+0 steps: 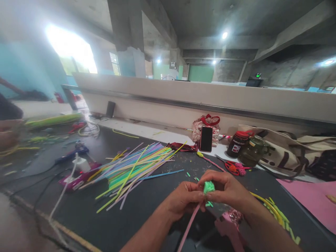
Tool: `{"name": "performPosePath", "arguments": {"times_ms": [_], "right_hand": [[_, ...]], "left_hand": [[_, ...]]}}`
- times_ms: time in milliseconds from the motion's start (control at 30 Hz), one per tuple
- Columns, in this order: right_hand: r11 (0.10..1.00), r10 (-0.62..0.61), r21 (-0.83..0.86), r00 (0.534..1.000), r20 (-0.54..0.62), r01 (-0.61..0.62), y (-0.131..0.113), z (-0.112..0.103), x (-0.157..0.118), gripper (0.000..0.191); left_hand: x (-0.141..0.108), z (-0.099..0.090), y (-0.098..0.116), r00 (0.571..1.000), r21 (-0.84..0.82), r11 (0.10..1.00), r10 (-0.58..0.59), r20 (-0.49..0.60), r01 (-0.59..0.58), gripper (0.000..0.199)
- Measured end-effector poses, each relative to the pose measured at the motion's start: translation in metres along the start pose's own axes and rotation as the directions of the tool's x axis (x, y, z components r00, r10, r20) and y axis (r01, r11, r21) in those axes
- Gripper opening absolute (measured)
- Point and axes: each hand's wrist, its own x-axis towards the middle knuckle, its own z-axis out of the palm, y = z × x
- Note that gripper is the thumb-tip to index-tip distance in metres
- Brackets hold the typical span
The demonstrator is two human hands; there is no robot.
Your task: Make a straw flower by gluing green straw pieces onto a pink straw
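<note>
My left hand and my right hand meet over the dark table, fingers pinched round a small mint-green bud-shaped piece with a bumpy, woven look. A long pink strand runs down from between the fingertips toward me. Its join to the green piece is hidden by my fingers. Short cut green bits lie just beneath and beyond my hands. Under my right wrist is a pink tool, partly covered, its kind unclear.
Many coloured straw-like sticks are spread left of my hands. Beyond lie red-handled scissors, a phone, a dark bottle and a jug. A power strip with cables sits left; a person's blurred hand is farther left.
</note>
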Motion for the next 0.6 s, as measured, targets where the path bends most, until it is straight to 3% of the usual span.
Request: {"name": "performPosePath", "arguments": {"times_ms": [200,467,600], "right_hand": [[0.993,-0.053,-0.107,0.998,0.021,0.055,-0.0021,-0.001,0.0001,0.017],[0.975,-0.076,-0.207,0.997,0.032,0.081,-0.0066,0.0009,0.0006,0.018],[0.996,-0.023,-0.082,0.998,0.057,0.027,-0.0005,-0.006,-0.004,0.056]], "left_hand": [[0.0023,-0.0014,-0.0004,1.0,0.041,0.999,0.016,-0.018,-0.015,0.022],[0.0048,0.0006,-0.0027,0.995,-0.042,0.995,0.092,-0.031,-0.093,0.023],[0.0038,0.0019,0.0009,0.997,-0.1,0.992,0.068,-0.036,-0.072,0.031]]}}
